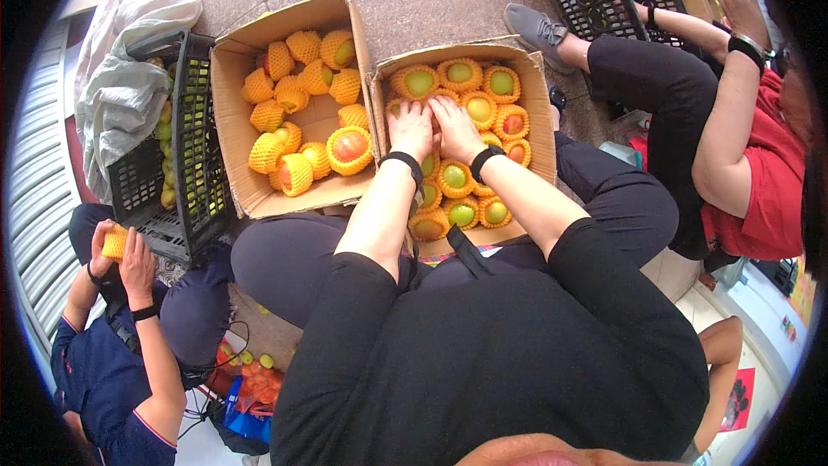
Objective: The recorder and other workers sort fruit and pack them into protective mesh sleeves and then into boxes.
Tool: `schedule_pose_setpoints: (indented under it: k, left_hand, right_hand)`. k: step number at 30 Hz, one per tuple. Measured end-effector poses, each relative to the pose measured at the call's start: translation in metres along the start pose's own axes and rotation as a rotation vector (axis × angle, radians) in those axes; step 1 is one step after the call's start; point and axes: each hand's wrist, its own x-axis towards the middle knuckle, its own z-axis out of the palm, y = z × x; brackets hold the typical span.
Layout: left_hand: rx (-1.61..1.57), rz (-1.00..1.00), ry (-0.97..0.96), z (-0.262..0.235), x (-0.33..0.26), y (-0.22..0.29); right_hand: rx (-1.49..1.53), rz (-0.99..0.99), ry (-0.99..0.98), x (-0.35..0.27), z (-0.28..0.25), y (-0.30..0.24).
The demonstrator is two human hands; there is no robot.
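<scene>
Fruit in foam nets fills our cardboard box; our left hand and right hand press flat, fingers spread, gripping nothing, apparently settling rows before adding more.

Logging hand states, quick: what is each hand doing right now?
Left hand: open, palm down on the netted fruit in the right box, holding nothing.
Right hand: open, palm down on the same fruit, holding nothing.

Pretty bright, even daylight, soft shadows only; sharp around the right cardboard box, heavy fisheye bending and black vignette further out.
</scene>
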Motion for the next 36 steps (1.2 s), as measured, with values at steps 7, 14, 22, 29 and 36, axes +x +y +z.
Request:
schedule_pose_setpoints:
  k: [7,14,22,29,36]
  left_hand:
    - [-0.314,0.032,0.128,-0.031,-0.002,-0.009]
    - [-0.222,-0.151,0.222,-0.111,-0.034,-0.041]
    - [-0.188,0.002,0.415,-0.181,-0.11,-0.068]
    - [-0.255,-0.141,0.445,-0.202,-0.119,-0.116]
    - [-0.192,-0.132,0.485,-0.207,-0.119,-0.113]
  right_hand:
    - [-0.309,0.058,-0.136,0.03,-0.037,0.059]
    - [-0.24,0.048,-0.202,0.014,-0.03,0.08]
    - [-0.187,0.059,-0.152,0.004,-0.026,0.069]
    - [-0.183,0.006,-0.135,-0.002,-0.026,0.048]
    - [-0.19,-0.131,-0.255,-0.03,-0.001,-0.017]
